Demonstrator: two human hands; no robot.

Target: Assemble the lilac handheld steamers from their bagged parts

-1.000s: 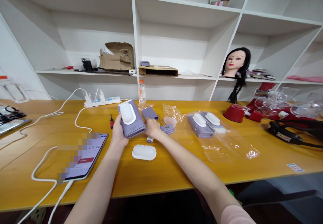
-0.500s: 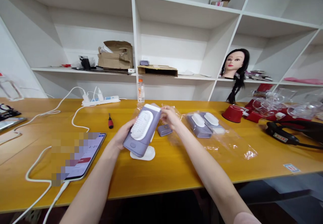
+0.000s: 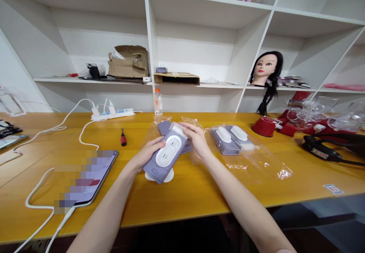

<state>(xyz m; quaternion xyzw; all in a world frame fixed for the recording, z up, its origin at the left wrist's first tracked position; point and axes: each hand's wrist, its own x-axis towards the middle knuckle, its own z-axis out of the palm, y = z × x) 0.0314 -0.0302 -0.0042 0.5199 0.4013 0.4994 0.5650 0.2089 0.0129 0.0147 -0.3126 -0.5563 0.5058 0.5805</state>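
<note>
Both my hands hold a lavender handheld device with a white oval panel [image 3: 168, 151] tilted above the table. My left hand [image 3: 146, 153] grips its lower side, and my right hand [image 3: 196, 140] holds its top end. Beneath it lies a white bristled brush head [image 3: 151, 176], mostly hidden by the device. Behind the device, a lavender piece [image 3: 164, 127] rests on clear plastic wrap [image 3: 148, 139], partly covered by my hands. To the right, two more lavender devices with white tops [image 3: 229, 140] lie in a clear plastic bag [image 3: 265, 165].
A screwdriver with a red handle [image 3: 122, 138] lies left of my hands, near a phone [image 3: 98, 177] with a white cable. A power strip [image 3: 112, 113] and a bottle [image 3: 157, 102] stand at the back. Red and clear plastic items [image 3: 302, 118] and a black corded tool [image 3: 322, 153] occupy the right.
The device has turned over, so its smooth white oval panel faces up instead of its bristles. My right hand has moved onto its top end, and both hands have lowered slightly.
</note>
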